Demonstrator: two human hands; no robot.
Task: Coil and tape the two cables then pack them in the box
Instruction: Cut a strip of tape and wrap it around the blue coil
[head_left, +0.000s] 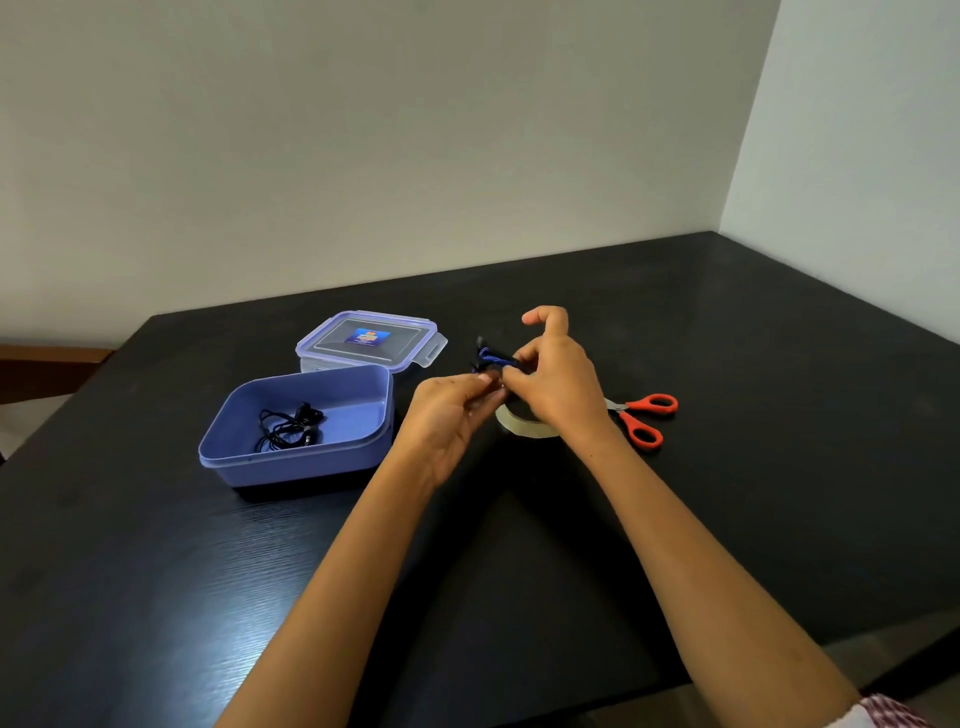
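- Open blue plastic box (291, 467) sits on the black table (779, 441), lid off.
- Black cable (288, 423) lies loosely coiled inside the box, on its floor, toward the middle.
- Clear lid (366, 340) with blue rim and a sticker lies flat just behind the box, touching or almost touching its back wall.
- Blue cable (493, 358), bunched into a small coil with dark plug ends, is held up off the table to the right of the box, between both hands.
- Left hand (452, 415), right of the box: fingertips curled in, pinching the near end of the blue cable.
- Right hand (556, 379), further right of the box: thumb and fingers pinch the coil from the other side, index finger lifted and hooked above.
- Tape roll (511, 423), clear, lies on the table right of the box, partly hidden under the right hand.
- Orange-handled scissors (631, 423) lie well right of the box, just beyond the tape; blades hidden behind the wrist.
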